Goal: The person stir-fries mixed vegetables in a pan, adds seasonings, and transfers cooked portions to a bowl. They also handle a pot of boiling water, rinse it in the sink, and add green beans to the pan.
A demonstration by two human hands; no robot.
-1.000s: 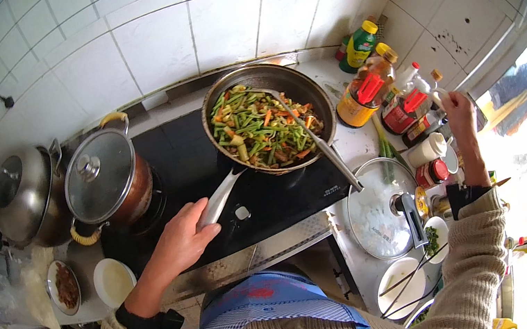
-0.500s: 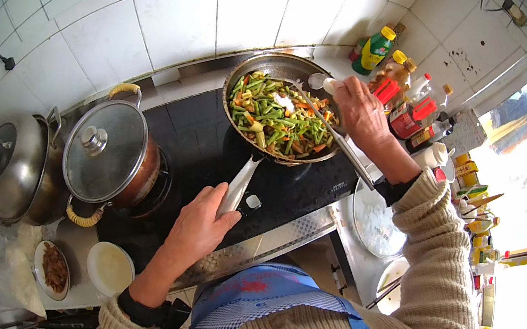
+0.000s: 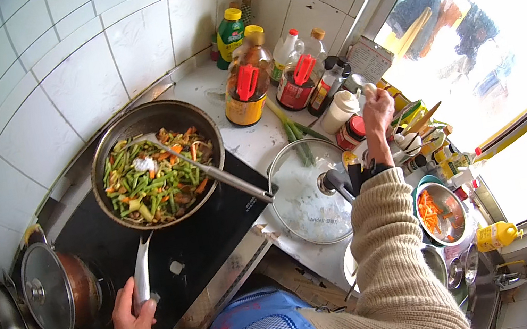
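Note:
My left hand (image 3: 132, 320) is closed round the end of the handle (image 3: 144, 273) of a frying pan (image 3: 146, 119) on the black stove. In the pan lie cut green beans with carrot pieces (image 3: 159, 193), a small heap of white seasoning (image 3: 145, 164) on top. A metal spatula (image 3: 227, 178) rests in it, its handle slanting over the rim. My right hand (image 3: 379, 112) is raised at the right over the seasoning jars, fingers closed on a small spoon (image 3: 369, 88). Only a whitish bit of the spoon shows; its bowl is hidden.
Oil and sauce bottles (image 3: 246, 97) stand behind on the right. A glass lid (image 3: 303, 210) lies on the counter right of the stove. A metal bowl (image 3: 460, 223) holds carrot strips. A lidded pot (image 3: 77, 285) stands at left, and a bright window (image 3: 470, 57) is at right.
My right hand has moved away from above the pan, rightward to the jars. The view has swung right. My left hand stays on the pan handle.

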